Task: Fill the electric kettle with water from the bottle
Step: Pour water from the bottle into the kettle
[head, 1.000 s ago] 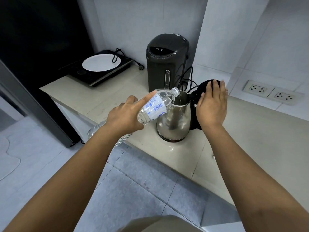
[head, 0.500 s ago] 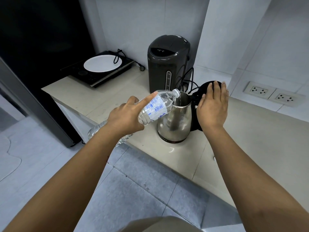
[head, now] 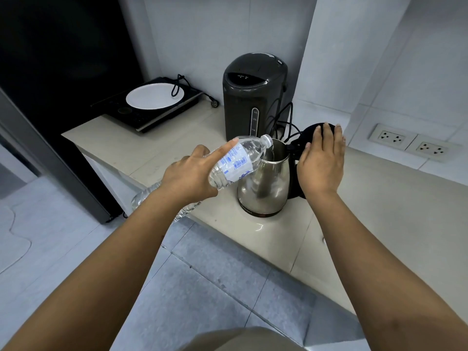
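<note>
Centre of the frame: left hand (head: 188, 177) wrapped around a clear plastic water bottle (head: 235, 162), forefinger stretched along its upper side, the other fingers curled beneath it – a firm grip. Bottle tilted, neck up and to the right, its mouth just over the rim of the stainless-steel electric kettle (head: 266, 184), a thin stream of water running down into the open top. Kettle upright on the beige countertop (head: 395, 198), slightly right of centre. Right hand (head: 321, 163) laid flat, fingers straight and together, gripping nothing, resting against the raised black lid (head: 307, 133) and covering the handle side of the kettle. Behind the kettle, toward the upper middle, a dark grey electric thermo pot (head: 253, 95) with black cords (head: 286, 122) looping beside it. In the upper left, a black induction cooktop (head: 149, 107) carrying a white plate (head: 154, 96). At the right edge, two wall sockets (head: 412, 145) set low on the tiled wall. Grey floor tiles (head: 215, 287) across the lower part.
</note>
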The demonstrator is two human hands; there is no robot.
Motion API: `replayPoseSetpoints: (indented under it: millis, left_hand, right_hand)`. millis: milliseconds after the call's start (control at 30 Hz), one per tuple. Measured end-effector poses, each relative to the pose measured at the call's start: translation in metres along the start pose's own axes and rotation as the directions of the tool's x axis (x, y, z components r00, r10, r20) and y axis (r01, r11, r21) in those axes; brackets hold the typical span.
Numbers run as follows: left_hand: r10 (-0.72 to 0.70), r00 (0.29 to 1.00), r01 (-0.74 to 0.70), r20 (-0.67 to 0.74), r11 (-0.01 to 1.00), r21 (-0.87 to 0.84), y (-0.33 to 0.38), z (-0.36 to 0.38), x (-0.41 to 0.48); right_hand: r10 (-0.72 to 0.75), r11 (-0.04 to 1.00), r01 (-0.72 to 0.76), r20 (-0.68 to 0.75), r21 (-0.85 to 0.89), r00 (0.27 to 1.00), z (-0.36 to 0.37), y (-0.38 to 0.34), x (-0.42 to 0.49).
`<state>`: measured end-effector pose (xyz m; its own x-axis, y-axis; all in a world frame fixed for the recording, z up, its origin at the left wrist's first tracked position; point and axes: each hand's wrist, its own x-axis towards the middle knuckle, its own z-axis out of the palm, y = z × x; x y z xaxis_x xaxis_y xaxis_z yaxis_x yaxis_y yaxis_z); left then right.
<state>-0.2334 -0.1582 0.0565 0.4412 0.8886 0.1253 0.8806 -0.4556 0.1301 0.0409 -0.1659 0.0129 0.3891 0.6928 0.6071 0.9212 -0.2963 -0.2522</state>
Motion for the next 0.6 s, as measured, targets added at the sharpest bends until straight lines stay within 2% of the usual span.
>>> replayPoseSetpoints:
  millis: [600]
  left_hand:
    - [0.007,1.000,-0.007,0.010,1.000,-0.008,-0.0023,-0.0008,0.0009]
  right_hand:
    - [0.008,1.000,-0.008,-0.015,0.006,1.000,0.0014,-0.0013,-0.0007]
